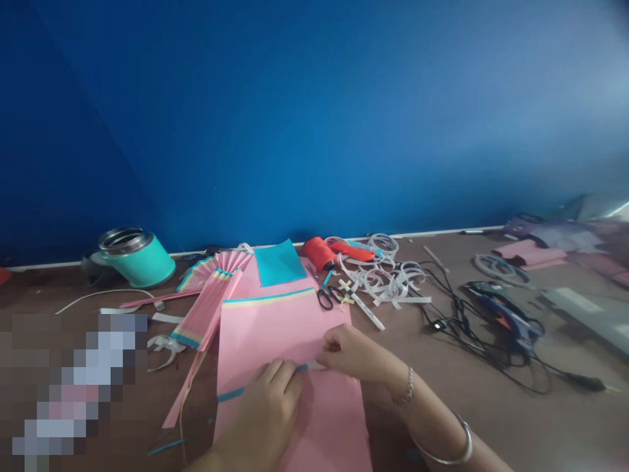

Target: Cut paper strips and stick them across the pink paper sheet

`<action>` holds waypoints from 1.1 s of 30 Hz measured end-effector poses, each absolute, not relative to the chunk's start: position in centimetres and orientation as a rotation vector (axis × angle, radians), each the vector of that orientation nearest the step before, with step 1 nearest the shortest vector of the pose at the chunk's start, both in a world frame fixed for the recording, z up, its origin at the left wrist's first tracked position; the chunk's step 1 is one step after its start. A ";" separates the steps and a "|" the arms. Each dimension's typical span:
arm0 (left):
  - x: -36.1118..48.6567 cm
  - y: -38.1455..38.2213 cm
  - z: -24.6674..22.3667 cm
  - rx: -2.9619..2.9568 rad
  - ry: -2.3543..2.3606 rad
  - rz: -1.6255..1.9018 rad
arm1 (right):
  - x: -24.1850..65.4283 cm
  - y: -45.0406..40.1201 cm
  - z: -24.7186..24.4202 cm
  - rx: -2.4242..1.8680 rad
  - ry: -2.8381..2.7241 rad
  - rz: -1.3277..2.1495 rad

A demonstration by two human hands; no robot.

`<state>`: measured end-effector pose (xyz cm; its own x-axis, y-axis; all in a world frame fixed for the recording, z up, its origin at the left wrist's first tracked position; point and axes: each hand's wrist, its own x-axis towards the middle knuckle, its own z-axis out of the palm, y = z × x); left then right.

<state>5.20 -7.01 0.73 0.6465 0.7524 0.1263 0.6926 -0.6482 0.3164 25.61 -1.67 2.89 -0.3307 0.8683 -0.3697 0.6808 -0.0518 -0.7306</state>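
Note:
A long pink sheet lies on the brown table, with blue and cream strips across its upper part. Lower down, a blue strip crosses the sheet under my left hand, which presses flat on it with the fingers bent. At the strip's right end, my right hand pinches a small whitish strip between thumb and finger. Folded pink paper fans with blue and cream edges lie left of the sheet. A blue paper piece rests at the sheet's far end.
Black-handled scissors, a red thread spool and curled white strips lie beyond my right hand. A glue gun with black cables is at the right. A turquoise container stands at the back left, before the blue wall.

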 end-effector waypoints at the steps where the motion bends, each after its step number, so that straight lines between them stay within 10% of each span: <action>1: 5.2 -7.0 0.8 2.629 1.176 0.343 | 25.6 -1.7 2.9 -1.676 -2.009 1.328; 33: 5.4 -7.2 1.4 2.660 1.219 0.337 | 25.3 -1.7 3.0 -1.697 -2.072 1.246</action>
